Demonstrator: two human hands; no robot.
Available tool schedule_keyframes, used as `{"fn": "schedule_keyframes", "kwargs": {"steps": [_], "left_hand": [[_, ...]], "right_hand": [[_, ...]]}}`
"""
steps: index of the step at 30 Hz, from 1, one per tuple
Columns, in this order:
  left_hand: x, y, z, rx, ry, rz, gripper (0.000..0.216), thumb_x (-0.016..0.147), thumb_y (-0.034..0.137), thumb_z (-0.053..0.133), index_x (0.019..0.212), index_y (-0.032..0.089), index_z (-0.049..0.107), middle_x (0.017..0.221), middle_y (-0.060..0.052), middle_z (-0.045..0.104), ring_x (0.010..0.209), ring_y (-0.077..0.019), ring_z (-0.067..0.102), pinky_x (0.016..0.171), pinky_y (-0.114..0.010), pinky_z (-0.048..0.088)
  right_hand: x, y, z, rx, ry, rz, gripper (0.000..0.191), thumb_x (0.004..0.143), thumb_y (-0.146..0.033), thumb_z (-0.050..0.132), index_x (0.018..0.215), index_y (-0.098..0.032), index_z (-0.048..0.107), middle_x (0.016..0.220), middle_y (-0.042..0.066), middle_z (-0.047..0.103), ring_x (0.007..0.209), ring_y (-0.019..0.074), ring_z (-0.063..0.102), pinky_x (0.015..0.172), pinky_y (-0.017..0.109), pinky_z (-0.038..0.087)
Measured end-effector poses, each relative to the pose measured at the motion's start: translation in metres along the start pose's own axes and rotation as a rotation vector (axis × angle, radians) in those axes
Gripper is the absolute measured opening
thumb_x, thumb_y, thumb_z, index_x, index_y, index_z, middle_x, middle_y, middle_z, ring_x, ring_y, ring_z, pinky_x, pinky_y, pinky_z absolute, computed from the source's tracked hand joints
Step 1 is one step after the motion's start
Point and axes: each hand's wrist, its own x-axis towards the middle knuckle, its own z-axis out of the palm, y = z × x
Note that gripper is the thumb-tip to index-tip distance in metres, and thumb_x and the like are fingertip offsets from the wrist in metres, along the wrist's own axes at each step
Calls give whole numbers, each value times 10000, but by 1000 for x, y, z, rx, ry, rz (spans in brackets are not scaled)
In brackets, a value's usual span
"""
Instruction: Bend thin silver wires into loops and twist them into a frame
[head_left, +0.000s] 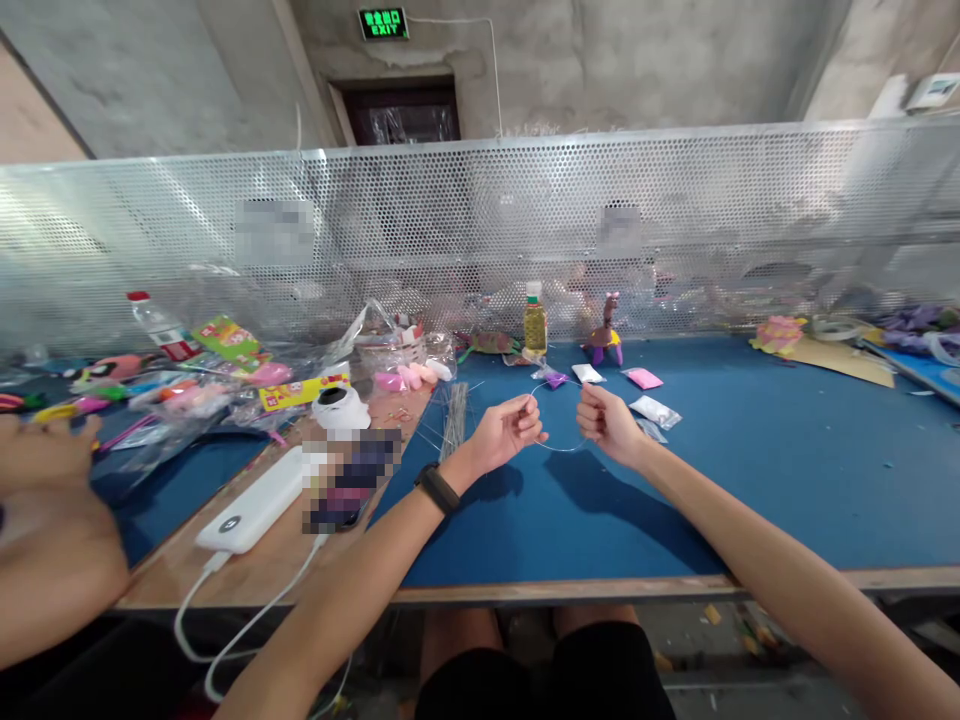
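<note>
A thin, pale wire bends into a loop between my two hands, above the blue table mat. My left hand, with a black band on its wrist, pinches one side of the wire. On the other side my right hand is closed on it with thumb and fingers. Left of my left hand lies a bundle of straight wires. Beyond my hands are small packets: a purple one, a white one, a pink one and another white one.
Near the perforated metal screen stand a bottle of yellow liquid and a long-necked animal figure. A white power bank and a phone with cables lie left. Another person's arm rests at far left, by bagged items.
</note>
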Motion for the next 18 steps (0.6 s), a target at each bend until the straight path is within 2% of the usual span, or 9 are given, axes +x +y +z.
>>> {"fn": "schedule_keyframes", "kwargs": {"steps": [3,6,11,16,18], "left_hand": [[1,2,-2,7,40,-3,348,991,303,551,682,172,457,557,63,302,462,-83,328,506,-206,438],[1,3,-5,57,45,-51,375,995,343,544,674,183,434,515,81,231,422,-80,234,420,-184,322],[0,3,-6,145,0,-63,293,980,351,561,750,181,500,503,104,170,403,-73,146,393,-170,233],[1,4,-4,261,36,-38,287,960,390,623,800,160,562,547,105,213,399,-49,194,388,-160,206],[2,4,-3,228,47,-28,277,959,389,632,824,152,588,545,101,247,403,-50,244,397,-160,248]], "right_hand": [[1,2,1,-8,-16,39,494,907,-435,633,673,-236,245,544,-102,128,483,91,69,411,236,114],[1,4,3,-23,-57,78,486,914,-433,625,666,-234,258,534,-105,143,480,86,69,413,229,120],[0,3,3,-64,-97,146,466,917,-430,625,655,-229,296,529,-107,164,474,79,73,413,226,108],[2,4,0,-59,-57,121,505,911,-426,652,648,-238,265,519,-107,153,469,84,74,409,233,125],[2,5,-1,-39,-48,97,522,909,-430,667,648,-239,257,521,-106,149,470,86,70,408,234,127]]}}
